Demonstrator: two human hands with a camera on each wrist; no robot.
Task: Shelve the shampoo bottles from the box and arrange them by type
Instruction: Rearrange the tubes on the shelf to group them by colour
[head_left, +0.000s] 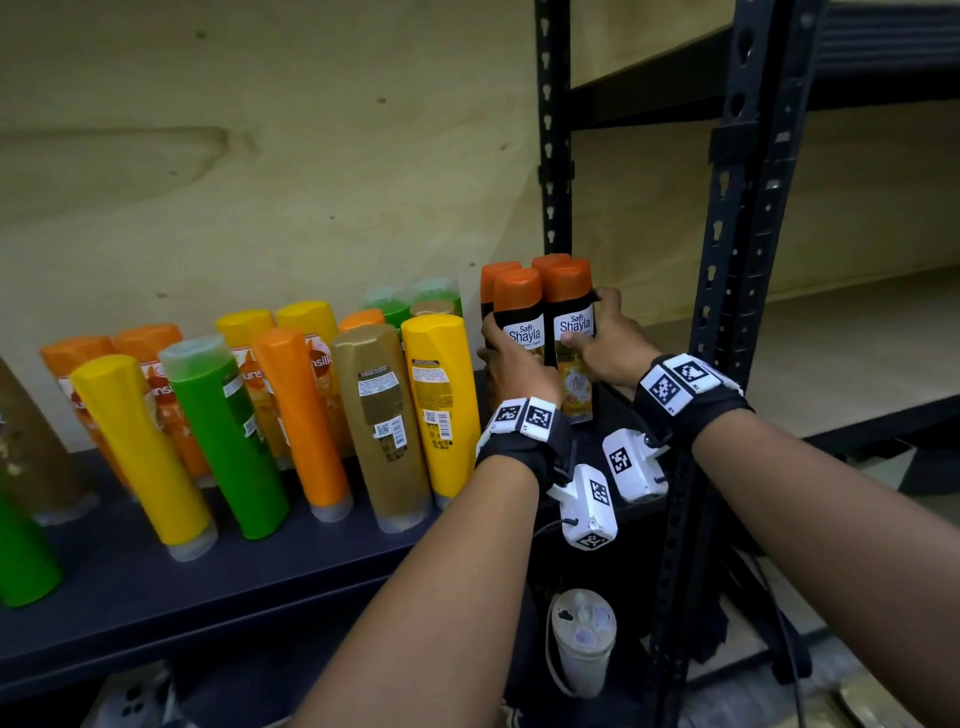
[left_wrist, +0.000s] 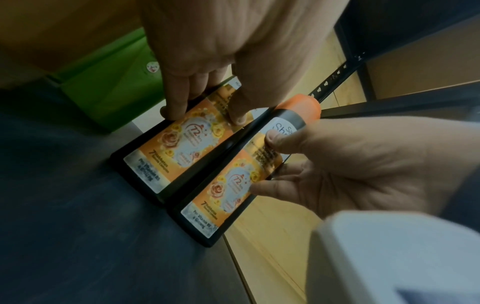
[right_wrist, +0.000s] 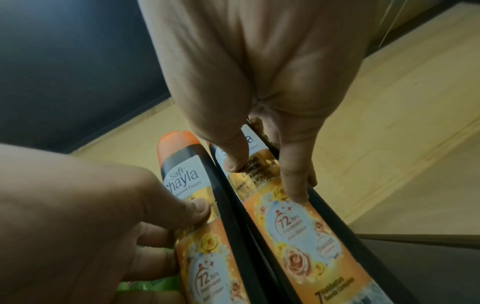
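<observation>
Bottles, black, orange caps, upright on dark shelf (head_left: 156, 582); left hand (head_left: 511, 371) grips left bottle (head_left: 519, 317), right hand (head_left: 613, 348) right bottle (head_left: 571, 312); plywood wall (head_left: 260, 156).

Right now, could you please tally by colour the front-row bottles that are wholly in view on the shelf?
Yellow bottles: 2
Green bottle: 1
Orange bottle: 1
Gold bottle: 1
Black bottles with orange caps: 2
Total: 7
</observation>
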